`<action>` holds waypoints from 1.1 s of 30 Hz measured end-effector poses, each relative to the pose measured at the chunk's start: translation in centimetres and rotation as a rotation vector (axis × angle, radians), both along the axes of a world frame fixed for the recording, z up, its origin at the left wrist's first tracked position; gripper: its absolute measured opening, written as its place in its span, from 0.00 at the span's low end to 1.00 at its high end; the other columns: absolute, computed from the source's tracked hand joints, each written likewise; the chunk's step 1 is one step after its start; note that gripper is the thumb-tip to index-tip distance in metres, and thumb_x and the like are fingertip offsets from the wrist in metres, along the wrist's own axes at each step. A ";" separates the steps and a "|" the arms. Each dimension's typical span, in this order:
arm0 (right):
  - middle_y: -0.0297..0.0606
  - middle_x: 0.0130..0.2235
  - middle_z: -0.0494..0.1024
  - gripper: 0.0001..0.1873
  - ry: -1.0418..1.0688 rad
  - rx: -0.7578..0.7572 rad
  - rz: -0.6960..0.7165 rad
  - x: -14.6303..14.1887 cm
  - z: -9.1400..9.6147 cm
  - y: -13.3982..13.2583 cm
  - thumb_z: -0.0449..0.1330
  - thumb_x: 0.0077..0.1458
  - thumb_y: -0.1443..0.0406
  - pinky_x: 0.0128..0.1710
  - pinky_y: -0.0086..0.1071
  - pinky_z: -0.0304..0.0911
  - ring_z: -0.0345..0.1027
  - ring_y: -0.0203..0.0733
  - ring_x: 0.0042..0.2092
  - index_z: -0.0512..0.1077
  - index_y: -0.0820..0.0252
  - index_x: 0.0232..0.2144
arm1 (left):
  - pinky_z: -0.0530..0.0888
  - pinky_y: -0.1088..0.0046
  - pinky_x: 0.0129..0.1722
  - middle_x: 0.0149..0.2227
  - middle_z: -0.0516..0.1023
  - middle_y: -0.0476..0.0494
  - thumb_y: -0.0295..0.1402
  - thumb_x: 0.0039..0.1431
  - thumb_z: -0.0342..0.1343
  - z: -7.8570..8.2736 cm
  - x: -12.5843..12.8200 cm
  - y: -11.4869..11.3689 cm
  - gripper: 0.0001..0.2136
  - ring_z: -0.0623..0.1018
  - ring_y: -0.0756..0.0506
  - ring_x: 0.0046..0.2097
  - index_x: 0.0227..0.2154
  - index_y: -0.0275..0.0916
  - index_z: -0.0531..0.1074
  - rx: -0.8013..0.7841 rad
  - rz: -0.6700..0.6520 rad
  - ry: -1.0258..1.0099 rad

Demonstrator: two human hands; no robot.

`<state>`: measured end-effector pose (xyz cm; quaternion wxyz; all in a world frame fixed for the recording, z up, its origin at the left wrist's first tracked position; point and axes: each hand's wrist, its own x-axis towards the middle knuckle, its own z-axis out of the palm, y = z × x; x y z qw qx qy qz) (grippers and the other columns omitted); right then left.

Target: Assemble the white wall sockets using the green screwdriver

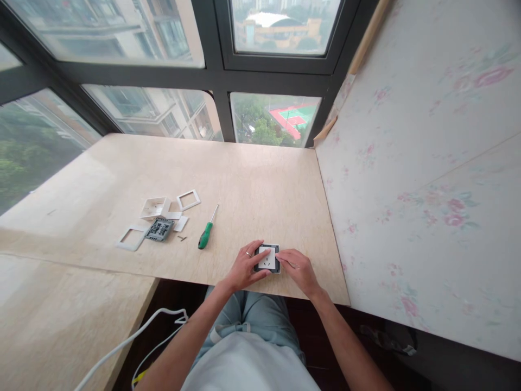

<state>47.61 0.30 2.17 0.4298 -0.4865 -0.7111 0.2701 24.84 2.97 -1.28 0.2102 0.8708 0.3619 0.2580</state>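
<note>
A white wall socket (268, 258) with a dark frame lies on the wooden tabletop (252, 184) near its front edge. My left hand (245, 267), with a ring on one finger, grips the socket's left side with fingers curled over it. My right hand (299, 267) holds its right side with fingers pressed together. Both hands rest on the table around the socket.
A green-handled screwdriver (207, 232) lies left of the hands. Farther left lie white socket frames (189, 200), a white housing (154, 208), a dark socket module (159, 229) and small screws (182, 238). A floral wall (427, 163) borders the right; windows stand behind. White cables (134, 336) hang below.
</note>
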 end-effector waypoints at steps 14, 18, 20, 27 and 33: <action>0.40 0.35 0.80 0.14 -0.274 0.105 0.026 -0.8 1.0 0.1 0.55 0.62 0.70 0.38 0.36 0.72 0.73 0.42 0.38 0.80 0.52 0.40 | 0.64 0.52 0.60 0.66 0.58 0.35 0.52 0.62 0.53 0.0 0.1 -0.1 0.28 0.61 0.34 0.65 0.62 0.47 0.63 -0.008 -0.007 0.032; 0.39 0.34 0.79 0.12 -0.266 0.085 0.020 -0.9 1.0 0.1 0.56 0.62 0.69 0.39 0.36 0.72 0.73 0.42 0.38 0.80 0.53 0.39 | 0.64 0.53 0.60 0.66 0.59 0.35 0.51 0.62 0.53 0.1 0.1 -0.1 0.28 0.61 0.35 0.65 0.62 0.47 0.64 -0.020 -0.005 0.032; 0.39 0.35 0.79 0.12 -0.237 0.060 0.012 -0.9 1.0 0.0 0.56 0.62 0.68 0.39 0.37 0.72 0.73 0.42 0.38 0.80 0.53 0.38 | 0.64 0.54 0.60 0.65 0.59 0.34 0.51 0.62 0.53 0.2 0.2 -0.1 0.28 0.61 0.35 0.65 0.61 0.46 0.64 -0.026 -0.004 0.036; 0.40 0.36 0.81 0.11 -0.195 0.023 -0.029 -0.4 0.6 -0.2 0.57 0.63 0.66 0.39 0.37 0.73 0.75 0.43 0.38 0.80 0.53 0.39 | 0.64 0.53 0.60 0.65 0.59 0.33 0.52 0.62 0.53 0.5 0.2 -0.2 0.28 0.61 0.34 0.65 0.61 0.45 0.65 -0.041 -0.001 0.057; 0.40 0.36 0.78 0.12 -0.251 0.010 0.026 -0.6 1.4 -0.2 0.55 0.63 0.67 0.40 0.38 0.71 0.72 0.43 0.39 0.79 0.54 0.41 | 0.64 0.54 0.60 0.65 0.60 0.34 0.52 0.62 0.53 0.7 0.2 -0.2 0.28 0.62 0.34 0.64 0.61 0.46 0.64 -0.041 0.004 0.045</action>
